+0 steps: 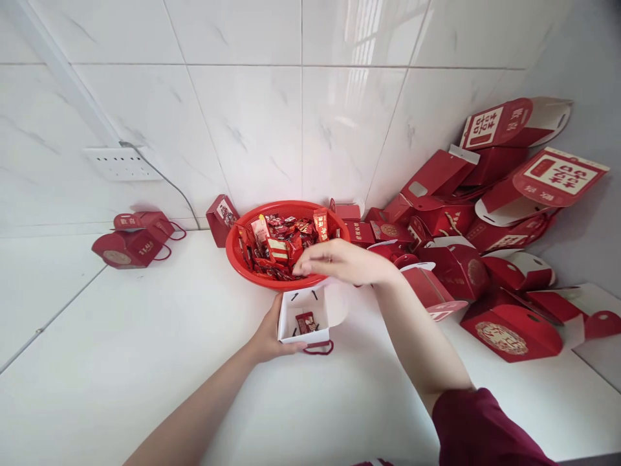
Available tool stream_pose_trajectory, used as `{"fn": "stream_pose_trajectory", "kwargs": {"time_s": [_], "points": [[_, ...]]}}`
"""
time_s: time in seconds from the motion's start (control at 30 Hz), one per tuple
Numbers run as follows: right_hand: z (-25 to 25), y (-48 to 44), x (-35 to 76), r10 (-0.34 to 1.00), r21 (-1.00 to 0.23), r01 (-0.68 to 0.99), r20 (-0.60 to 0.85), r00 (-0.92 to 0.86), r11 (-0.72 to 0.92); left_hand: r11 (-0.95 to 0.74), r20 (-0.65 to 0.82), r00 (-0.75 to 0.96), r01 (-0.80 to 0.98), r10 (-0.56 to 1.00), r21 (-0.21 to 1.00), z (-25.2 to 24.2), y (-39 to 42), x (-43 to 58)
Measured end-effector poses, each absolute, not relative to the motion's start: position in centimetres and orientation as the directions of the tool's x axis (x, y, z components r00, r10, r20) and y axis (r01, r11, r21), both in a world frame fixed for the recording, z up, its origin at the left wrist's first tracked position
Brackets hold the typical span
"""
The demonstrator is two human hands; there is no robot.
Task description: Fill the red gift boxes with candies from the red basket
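Fingers (310, 264) of the right hand (342, 260): bent, close together, over the near right side of the red oval plastic basket (272, 283). Can't tell if they pinch anything. Left hand (269, 335) grips a small open card box, white inside (301, 304), with a dark red cord handle (317, 351), just in front of the basket, above the white worktop (315, 401).

Only the head view to go by. Done: at least one small red wrapped piece (306, 322) inside the box. Left: box isn't shut, much of its inside is bare, so I'd call it early. Basket well stocked with wrapped pieces (277, 249). Off left, two red card boxes (140, 249) look closed; contents hidden. Right: big heap of red card boxes (453, 268), several with flaps open.
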State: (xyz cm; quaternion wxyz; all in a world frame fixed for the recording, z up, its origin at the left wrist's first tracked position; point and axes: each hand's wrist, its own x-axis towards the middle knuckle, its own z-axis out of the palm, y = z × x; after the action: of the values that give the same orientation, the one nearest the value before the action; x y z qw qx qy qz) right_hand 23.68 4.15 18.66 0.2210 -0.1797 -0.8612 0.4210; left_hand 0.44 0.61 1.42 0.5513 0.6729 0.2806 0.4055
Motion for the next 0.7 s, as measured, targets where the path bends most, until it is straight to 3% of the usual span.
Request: {"fn": "stream_pose_trajectory", "kwargs": {"time_s": [0.07, 0.13, 0.4, 0.53, 0.7], "points": [[17.4, 8.3, 23.7, 0.643, -0.732, 0.393, 0.079, -0.762, 0.556, -0.234, 0.227, 0.527, -0.056, 0.819, 0.971, 1.4, 0.4, 0.3], [15.7, 11.8, 22.9, 0.662, -0.603, 0.598, -0.149, -0.735, 0.528, -0.218, 0.212, 0.545, -0.054, 0.811, 0.974, 1.4, 0.1, 0.0], [10.3, 16.1, 17.9, 0.568, -0.437, 0.732, -0.462, -0.681, 0.522, -0.179, 0.132, 0.592, 0.021, 0.795, 0.984, 1.6, -0.4, -1.1], [10.3, 16.7, 18.8, 0.585, -0.485, 0.700, -0.392, -0.710, 0.524, -0.188, 0.149, 0.585, 0.006, 0.797, 0.982, 1.5, -0.2, -1.1], [11.4, 15.0, 22.3, 0.725, -0.595, 0.624, -0.098, -0.682, 0.507, -0.253, 0.213, 0.507, 0.012, 0.835, 0.967, 1.5, 0.0, -0.9]]}}
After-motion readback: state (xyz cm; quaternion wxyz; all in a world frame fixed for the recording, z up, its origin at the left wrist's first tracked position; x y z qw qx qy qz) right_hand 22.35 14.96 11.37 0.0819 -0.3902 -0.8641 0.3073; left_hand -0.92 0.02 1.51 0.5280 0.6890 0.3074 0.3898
